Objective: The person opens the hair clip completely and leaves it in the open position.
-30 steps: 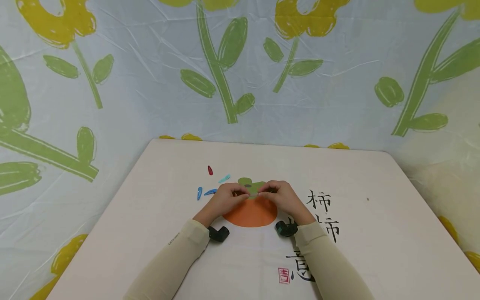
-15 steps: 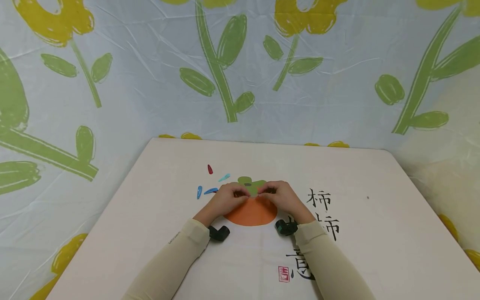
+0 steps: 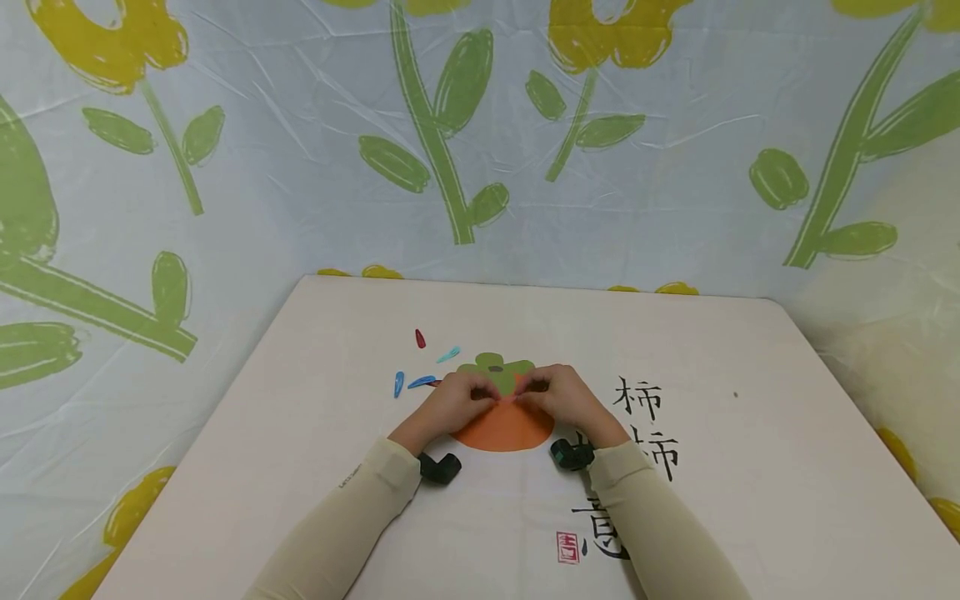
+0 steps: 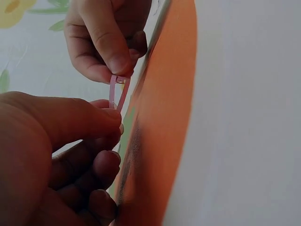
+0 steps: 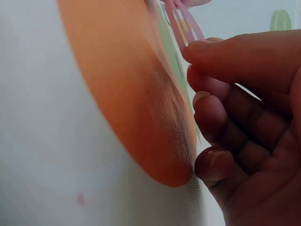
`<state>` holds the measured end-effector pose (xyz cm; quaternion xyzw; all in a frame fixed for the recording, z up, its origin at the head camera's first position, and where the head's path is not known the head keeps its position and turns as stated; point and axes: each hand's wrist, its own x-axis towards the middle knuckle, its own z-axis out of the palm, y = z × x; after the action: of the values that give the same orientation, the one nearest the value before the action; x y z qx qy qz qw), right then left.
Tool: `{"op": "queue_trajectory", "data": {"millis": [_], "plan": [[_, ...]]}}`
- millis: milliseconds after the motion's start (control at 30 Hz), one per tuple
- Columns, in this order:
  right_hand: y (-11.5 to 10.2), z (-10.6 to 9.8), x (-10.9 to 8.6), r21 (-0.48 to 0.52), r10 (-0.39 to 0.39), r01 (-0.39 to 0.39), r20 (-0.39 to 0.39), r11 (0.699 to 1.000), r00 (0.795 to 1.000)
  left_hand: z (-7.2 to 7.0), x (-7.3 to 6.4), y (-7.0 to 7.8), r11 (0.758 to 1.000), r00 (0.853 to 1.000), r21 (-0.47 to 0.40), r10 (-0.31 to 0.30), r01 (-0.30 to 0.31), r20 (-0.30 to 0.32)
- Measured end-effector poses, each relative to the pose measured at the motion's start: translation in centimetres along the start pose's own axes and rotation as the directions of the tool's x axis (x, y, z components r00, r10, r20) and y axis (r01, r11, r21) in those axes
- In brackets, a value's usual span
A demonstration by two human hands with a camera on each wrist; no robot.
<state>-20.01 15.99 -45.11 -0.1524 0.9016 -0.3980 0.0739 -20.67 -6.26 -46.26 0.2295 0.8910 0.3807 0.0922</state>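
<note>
A pink snap hair clip (image 4: pixel 112 92) is stretched between both hands over the printed persimmon. My left hand (image 3: pixel 459 402) pinches one end between thumb and index finger. At the other end, my right hand (image 3: pixel 564 397) pinches the same clip (image 5: pixel 176 26) with its thumb and fingertip. The clip's two arms stand slightly apart in the left wrist view. Below the hands lies the orange fruit print (image 3: pixel 504 432), with its green leaves (image 3: pixel 489 362) just beyond the fingertips. In the head view the fingers hide most of the clip.
Left of the hands lie a red clip (image 3: pixel 420 339), a light-blue clip (image 3: pixel 448 355) and two blue clips (image 3: pixel 399 385); a reddish piece (image 3: pixel 432 383) peeks out by the left hand. Black lettering (image 3: pixel 640 400) marks the tablecloth at right. A flowered curtain (image 3: pixel 300 167) hangs behind the table.
Both hands have come slightly toward the body, and more of the green leaves shows above them. The clips on the table stay where they were.
</note>
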Motion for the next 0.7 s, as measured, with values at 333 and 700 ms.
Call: {"op": "queue_trajectory", "data": {"millis": [333, 700], "plan": [[-0.08, 0.14, -0.13, -0.009, -0.007, 0.007, 0.024, 1.000, 1.000, 0.50, -0.08, 0.00, 0.997, 0.999, 0.071, 0.031, -0.032, 0.012], [-0.17, -0.03, -0.14, -0.010, -0.006, 0.006, 0.040, 1.000, 0.999, 0.35, -0.19, 0.66, 0.992, 0.999, 0.120, 0.042, -0.044, 0.018]]}}
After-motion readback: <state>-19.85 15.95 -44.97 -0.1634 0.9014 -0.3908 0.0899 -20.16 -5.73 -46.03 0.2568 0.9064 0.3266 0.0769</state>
